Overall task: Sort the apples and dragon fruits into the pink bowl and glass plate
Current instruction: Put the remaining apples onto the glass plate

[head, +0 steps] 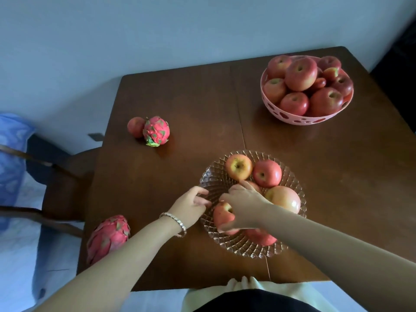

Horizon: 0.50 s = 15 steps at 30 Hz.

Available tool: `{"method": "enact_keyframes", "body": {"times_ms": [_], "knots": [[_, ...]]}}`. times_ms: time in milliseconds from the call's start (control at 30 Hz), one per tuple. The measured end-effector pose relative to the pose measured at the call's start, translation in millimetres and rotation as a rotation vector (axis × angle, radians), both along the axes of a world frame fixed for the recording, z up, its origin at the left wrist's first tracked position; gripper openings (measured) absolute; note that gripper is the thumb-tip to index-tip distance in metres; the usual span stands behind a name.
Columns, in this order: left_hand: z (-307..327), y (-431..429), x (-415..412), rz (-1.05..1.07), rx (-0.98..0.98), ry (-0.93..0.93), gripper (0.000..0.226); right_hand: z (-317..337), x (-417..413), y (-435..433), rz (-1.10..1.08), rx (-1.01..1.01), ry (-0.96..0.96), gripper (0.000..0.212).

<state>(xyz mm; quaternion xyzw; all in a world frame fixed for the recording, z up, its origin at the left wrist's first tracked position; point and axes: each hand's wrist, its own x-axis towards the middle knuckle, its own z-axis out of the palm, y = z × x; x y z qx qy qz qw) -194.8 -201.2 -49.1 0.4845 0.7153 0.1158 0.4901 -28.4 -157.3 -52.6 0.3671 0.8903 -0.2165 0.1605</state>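
A glass plate (219,179) near the table's front holds several red apples. My right hand (242,206) reaches into it and its fingers wrap an apple (221,216) at the plate's left side. My left hand (191,206) grips the plate's left rim. The pink bowl (292,117) at the back right is heaped with apples. A dragon fruit (156,130) lies mid-left on the table, touching a loose apple (135,127). Another dragon fruit (108,237) lies at the front left edge.
The brown wooden table (191,97) stands against a pale wall. A wooden chair (63,176) sits to the left, beside a blue cushion (11,143). A bracelet circles my left wrist.
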Motion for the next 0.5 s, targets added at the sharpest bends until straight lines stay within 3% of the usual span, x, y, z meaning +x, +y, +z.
{"method": "enact_keyframes", "body": {"times_ms": [133, 233, 400, 500], "knots": [[2, 39, -39, 0.12, 0.151, 0.148, 0.033, 9, -9, 21, 0.061, -0.097, -0.093, 0.077], [-1, 82, -78, 0.171, 0.237, 0.369, 0.046, 14, -19, 31, 0.101, -0.132, -0.135, 0.075], [-15, 140, -120, 0.173, 0.207, 0.671, 0.085, 16, -26, 35, 0.139, -0.151, -0.193, 0.075], [-21, 169, -137, 0.217, 0.12, 0.67, 0.086, 17, -27, 39, 0.161, -0.139, -0.219, 0.076]]}}
